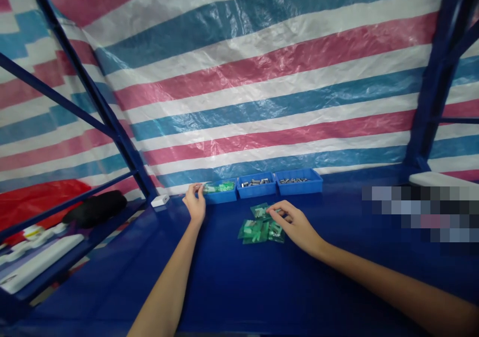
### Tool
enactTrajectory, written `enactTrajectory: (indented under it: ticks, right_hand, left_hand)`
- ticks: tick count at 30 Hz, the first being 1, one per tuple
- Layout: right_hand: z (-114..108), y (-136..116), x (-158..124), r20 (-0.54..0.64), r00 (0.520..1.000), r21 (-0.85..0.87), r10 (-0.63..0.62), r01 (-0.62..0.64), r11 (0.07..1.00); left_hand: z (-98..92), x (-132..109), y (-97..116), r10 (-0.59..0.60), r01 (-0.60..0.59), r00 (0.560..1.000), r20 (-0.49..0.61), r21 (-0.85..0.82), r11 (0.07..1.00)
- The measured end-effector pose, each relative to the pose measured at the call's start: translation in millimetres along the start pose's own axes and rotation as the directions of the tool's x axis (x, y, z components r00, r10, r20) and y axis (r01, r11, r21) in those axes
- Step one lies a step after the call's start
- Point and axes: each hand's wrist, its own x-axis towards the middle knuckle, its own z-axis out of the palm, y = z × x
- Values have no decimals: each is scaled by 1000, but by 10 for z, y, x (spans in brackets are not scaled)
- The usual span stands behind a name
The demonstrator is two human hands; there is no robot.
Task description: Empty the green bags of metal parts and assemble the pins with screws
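Observation:
Small green plastic bags (pixel 253 231) lie in a loose, overlapping pile on the blue tabletop, with pale pieces inside. My right hand (pixel 294 222) is over the pile's right side, fingers pinched at the edge of a green bag (pixel 259 210) at its back. At the left end of a row of bins, my left hand (pixel 195 202) has its fingers pinched at the corner of a blue bin (pixel 220 197). That bin holds more green and pale pieces (pixel 225 186). Whatever the left fingertips grip is too small to make out.
Two more blue bins hold small metal parts: the middle bin (pixel 258 191) and the right bin (pixel 300 186). A white adapter-like block (pixel 160 200) sits left of them. Dark blue posts (pixel 430 92) frame the table (pixel 239 287), with a striped sheet (pixel 269 97) behind.

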Motion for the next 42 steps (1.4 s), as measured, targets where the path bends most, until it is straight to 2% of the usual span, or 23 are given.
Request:
enactTrajectory:
  ticks: [3, 5, 9, 11, 14, 17, 20, 27, 30, 32, 34, 35, 38, 40, 42]
  right_hand:
    - [4, 23, 1, 16, 1000, -8, 11, -11, 1000]
    - [4, 27, 2, 18, 1000, -17, 21, -20, 1000]
    - [2, 27, 0, 25, 999, -66, 38, -36, 997]
    - [3, 35, 2, 34, 999, -95, 39, -36, 995]
    - [3, 64, 12, 36, 999, -163, 11, -5, 987]
    - [-16, 94, 36, 51, 994, -283, -94, 105, 953]
    - [-60, 107, 64, 105, 977, -418, -187, 214, 883]
    - [-137, 66, 75, 165, 981, -604, -100, 181, 776]
    - [-143, 36, 66, 172, 983, -626, -63, 159, 763]
    - [-151, 36, 67, 175, 983, -623, -50, 150, 768]
    - [-164, 68, 79, 174, 984, -612, -44, 143, 778]
    - [-173, 97, 89, 163, 986, -609, -41, 134, 782]
    - [-215, 222, 136, 116, 993, -608, -37, 101, 787]
    - [-254, 305, 170, 129, 991, -601, -42, 112, 792]
    - [-298, 362, 198, 186, 980, -578, -65, 163, 800]
  left_hand:
    - [29, 31, 36, -5, 5, 1000, -2, -25, 1000]
    - [46, 34, 44, -7, 7, 999, 41, 9, 1000]
    - [53, -7, 35, -17, -17, 984, 179, 186, 982]
    - [42, -33, 44, -5, -51, 978, 206, 268, 962]
    - [22, -57, 98, 92, -163, 969, 231, 311, 936]
    - [18, -64, 167, 223, -328, 912, 344, 286, 901]
    - [22, -62, 199, 243, -391, 870, 429, 302, 869]
    - [-16, -81, 216, 151, -367, 882, 446, 450, 814]
    - [-65, -107, 373, 214, -373, 899, 382, 409, 833]
    - [-116, -134, 566, 303, -415, 888, 347, 317, 853]
    - [-172, -186, 814, 397, -490, 834, 384, 182, 852]
    - [-196, -227, 946, 439, -527, 789, 431, 104, 844]
    - [-234, -418, 1299, 544, -579, 579, 607, -163, 799]
    - [-224, -579, 1454, 560, -542, 469, 683, -278, 793]
    - [-194, -726, 1532, 560, -488, 379, 737, -355, 797]
